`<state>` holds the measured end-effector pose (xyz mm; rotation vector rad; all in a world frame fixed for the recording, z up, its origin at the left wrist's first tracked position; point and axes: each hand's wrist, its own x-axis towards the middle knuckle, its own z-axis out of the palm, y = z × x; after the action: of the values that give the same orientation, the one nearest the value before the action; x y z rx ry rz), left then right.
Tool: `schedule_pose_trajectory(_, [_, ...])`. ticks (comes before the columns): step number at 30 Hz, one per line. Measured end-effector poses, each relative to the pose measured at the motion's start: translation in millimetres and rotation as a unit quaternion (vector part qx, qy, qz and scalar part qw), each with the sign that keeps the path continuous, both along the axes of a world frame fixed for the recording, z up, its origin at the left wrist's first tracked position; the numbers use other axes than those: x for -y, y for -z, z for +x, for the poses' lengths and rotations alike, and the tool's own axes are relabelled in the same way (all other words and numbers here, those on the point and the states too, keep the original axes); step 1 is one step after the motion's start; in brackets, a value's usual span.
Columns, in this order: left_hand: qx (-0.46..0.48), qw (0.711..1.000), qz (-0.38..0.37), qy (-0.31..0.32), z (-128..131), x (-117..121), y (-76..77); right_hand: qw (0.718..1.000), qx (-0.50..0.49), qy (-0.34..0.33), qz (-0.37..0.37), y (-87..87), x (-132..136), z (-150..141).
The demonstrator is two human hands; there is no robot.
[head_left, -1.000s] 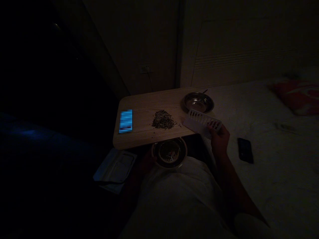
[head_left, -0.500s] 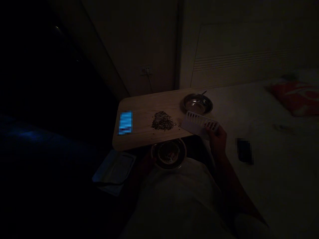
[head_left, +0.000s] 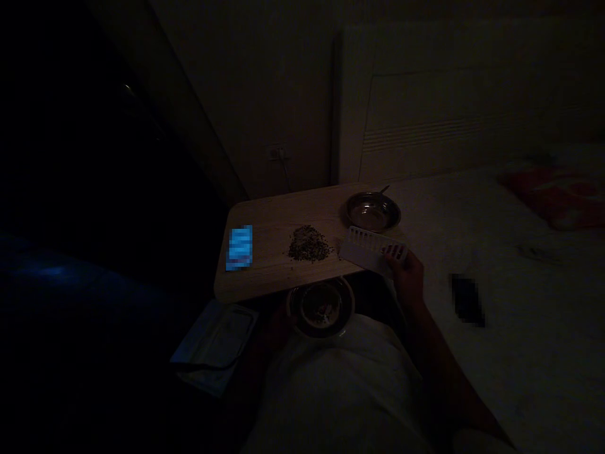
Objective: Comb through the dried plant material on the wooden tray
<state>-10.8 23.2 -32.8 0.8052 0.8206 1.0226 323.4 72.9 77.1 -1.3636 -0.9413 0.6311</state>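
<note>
My right hand (head_left: 407, 272) grips a pale, flat plastic piece with a row of slots (head_left: 366, 253) by its right end, over the table's right front corner. Left of that piece lies a loose heap of small dark seeds or grains (head_left: 308, 244) on the wooden table (head_left: 267, 214). My left hand (head_left: 282, 318), very dark, is closed at the left rim of a bowl (head_left: 348, 309) just under the table's front edge. Bits of something lie in this bowl; I cannot make out what. A shiny metal bowl (head_left: 391, 217) with a handle sticking out stands at the table's back right corner.
A blurred, bright blue screen (head_left: 239, 248) lies on the table's left. Below is a pale box-like object (head_left: 212, 343). On the right are a bed (head_left: 520, 353), a blurred dark object (head_left: 467, 300) and a red patterned cloth (head_left: 562, 195). A wall socket (head_left: 277, 152) holds a plug.
The view has shifted, so the table and bowls sit lower in the picture. My right hand and the slotted piece have moved slightly left, closer to the heap.
</note>
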Motion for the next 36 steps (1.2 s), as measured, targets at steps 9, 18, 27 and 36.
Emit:
schedule_pose_trajectory(9, [0.005, 0.999, 0.033, 0.004, -2.3, 2.4, -1.6, 1.0, -0.025, 0.001, -0.006, 0.4, 5.6, 4.7])
schedule_pose_trajectory(18, [-0.008, 1.0, 0.02, 0.009, 0.1, 4.8, -9.5, 0.999, -0.028, -0.02, -0.019, 3.5, 6.8, 9.8])
schedule_pose_trajectory(27, [-0.021, 1.0, 0.012, 0.02, 3.9, 0.5, -6.5, 0.998, -0.048, -0.032, -0.036, 14.2, 9.3, 4.9])
schedule_pose_trajectory(36, [-0.059, 0.996, 0.038, 0.051, 11.2, -7.2, -10.9, 0.996, -0.087, -0.015, -0.033, 11.9, 12.8, 9.5])
